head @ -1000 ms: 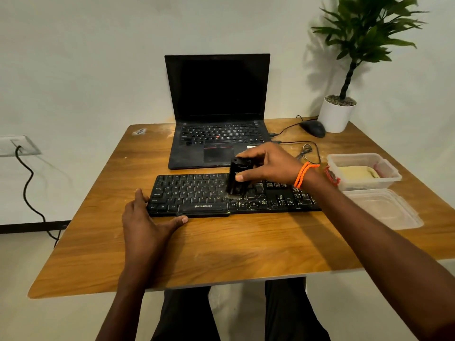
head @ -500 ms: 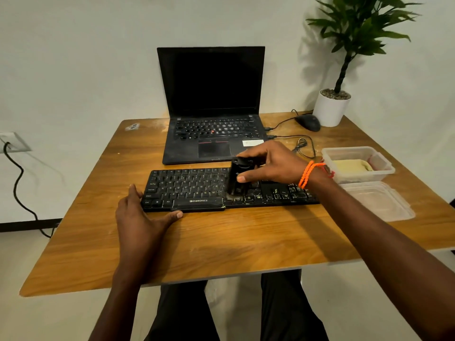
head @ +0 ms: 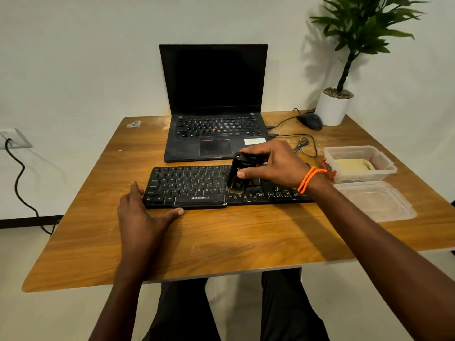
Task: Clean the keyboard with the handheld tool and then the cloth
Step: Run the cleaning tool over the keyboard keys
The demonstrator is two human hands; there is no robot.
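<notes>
Item: black keyboard (head: 197,187), a stiff, flat, light slab lying near the middle of the wooden table (head: 221,242) just in front of an open laptop (head: 211,114); likely to slide under sideways strokes, so best steadied at its near left corner, where the left hand (head: 142,217) rests with straight fingers and thumb along the front edge. Item: handheld brush tool (head: 237,175), small, rigid and probably light, held upright with bristles down on the keys right of centre, the right hand (head: 273,166) curled round its upper body, a sound hold. Item: yellowish cloth (head: 354,164), soft, folded in a clear plastic container (head: 389,166) at the right, untouched.
</notes>
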